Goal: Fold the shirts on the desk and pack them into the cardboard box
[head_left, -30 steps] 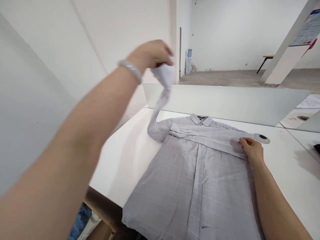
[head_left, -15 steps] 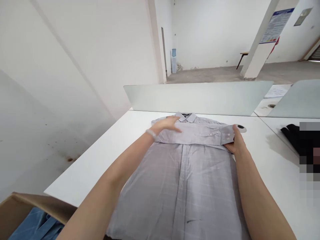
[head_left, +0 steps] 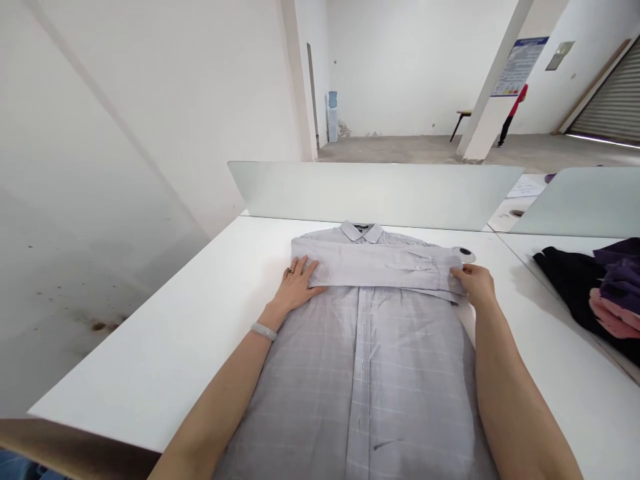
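Observation:
A grey checked button-front shirt [head_left: 360, 380] lies flat on its back, collar [head_left: 361, 233] at the far end. Its sleeves are folded across the chest in a wide band [head_left: 380, 265]. My left hand [head_left: 296, 287] rests flat at the band's left end, fingers spread on the cloth, with a bracelet on the wrist. My right hand [head_left: 473, 283] is at the band's right end, its fingers closed on the folded sleeve edge near the cuff. Both forearms lie over the shirt's sides.
The shirt lies on a white table [head_left: 150, 373] with a frosted divider panel [head_left: 370, 193] behind it and a round cable grommet [head_left: 465, 252] near the right hand. A pile of black, purple and pink clothes [head_left: 595, 287] lies at right; a cardboard box edge [head_left: 65, 450] shows lower left.
My left hand has come down from the raised sleeve and now lies flat on the band's left end. The sleeve lies folded flat across the chest, and the view has turned to the right.

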Available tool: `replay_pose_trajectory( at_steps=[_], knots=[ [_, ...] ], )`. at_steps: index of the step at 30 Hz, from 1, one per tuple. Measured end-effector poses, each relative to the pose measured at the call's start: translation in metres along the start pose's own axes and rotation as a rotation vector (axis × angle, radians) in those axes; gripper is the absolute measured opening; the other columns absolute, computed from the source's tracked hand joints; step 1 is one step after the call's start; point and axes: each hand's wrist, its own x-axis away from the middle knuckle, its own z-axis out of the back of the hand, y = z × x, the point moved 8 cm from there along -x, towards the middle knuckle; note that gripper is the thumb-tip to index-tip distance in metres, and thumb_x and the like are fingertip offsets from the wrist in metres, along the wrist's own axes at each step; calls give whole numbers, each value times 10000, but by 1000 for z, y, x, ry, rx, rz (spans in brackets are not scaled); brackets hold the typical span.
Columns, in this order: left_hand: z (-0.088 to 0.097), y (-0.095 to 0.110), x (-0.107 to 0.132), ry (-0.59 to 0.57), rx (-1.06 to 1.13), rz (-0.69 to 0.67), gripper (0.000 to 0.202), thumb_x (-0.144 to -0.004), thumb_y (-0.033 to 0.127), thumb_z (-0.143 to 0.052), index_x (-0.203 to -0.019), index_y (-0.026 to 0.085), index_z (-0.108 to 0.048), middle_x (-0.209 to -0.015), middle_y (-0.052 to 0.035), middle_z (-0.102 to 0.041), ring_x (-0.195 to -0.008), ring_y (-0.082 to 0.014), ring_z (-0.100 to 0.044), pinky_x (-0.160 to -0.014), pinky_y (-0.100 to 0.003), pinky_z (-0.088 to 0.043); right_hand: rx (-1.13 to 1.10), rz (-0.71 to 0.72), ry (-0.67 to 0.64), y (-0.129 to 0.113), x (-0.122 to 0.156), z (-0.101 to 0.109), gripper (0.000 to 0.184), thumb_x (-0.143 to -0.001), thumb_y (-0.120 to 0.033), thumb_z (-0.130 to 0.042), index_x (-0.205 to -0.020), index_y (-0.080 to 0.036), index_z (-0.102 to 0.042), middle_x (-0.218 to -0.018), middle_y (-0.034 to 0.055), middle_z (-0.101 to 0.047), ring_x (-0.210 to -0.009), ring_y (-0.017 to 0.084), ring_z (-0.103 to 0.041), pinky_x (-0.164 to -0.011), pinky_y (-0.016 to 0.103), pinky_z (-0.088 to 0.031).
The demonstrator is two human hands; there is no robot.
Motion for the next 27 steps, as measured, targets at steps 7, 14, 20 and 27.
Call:
replay_pose_trajectory(
  at_steps=[7, 14, 20, 27],
  knots=[
    [1, -4, 2, -20, 17, -46, 707, -896, 605, -391, -1502, 260, -267, -1602, -81, -182, -1481, -313, -54, -1164, -525, -148, 221, -17, 27, 0, 2, 0, 150, -671, -346, -570, -662, -201, -607, -689, 74, -655, -725, 233, -578, -744, 356, -426],
    [-2, -6, 7, -49, 121, -22, 716, -918, 651, -256, -1498, 232, -289, -1603, -77, -181, -1481, -300, -71, -1170, -539, -106, 376, -20, 30, 0, 3, -1, 174, -769, -341, -551, -779, -189, -634, -869, 124, -683, -879, 280, -606, -798, 368, -431],
    [30, -36, -37, 132, 177, 15, 455, -968, 357, -341, -1352, 180, -510, -1456, -95, -453, -1383, -251, -341, -1139, -415, -285, 435, 10, 61, -11, 2, 7, 376, -810, -354, -547, -1105, -150, -660, -1082, 180, -652, -992, 328, -594, -810, 409, -440],
    [63, -27, -42, 236, 112, 21, 321, -904, 270, -495, -1188, 175, -612, -1199, -111, -588, -1110, -252, -559, -999, -389, -441, 320, 421, -201, -142, 18, -84, 238, -798, -292, -526, -879, -178, -719, -874, 69, -708, -836, 218, -625, -795, 325, -451]
  ],
)
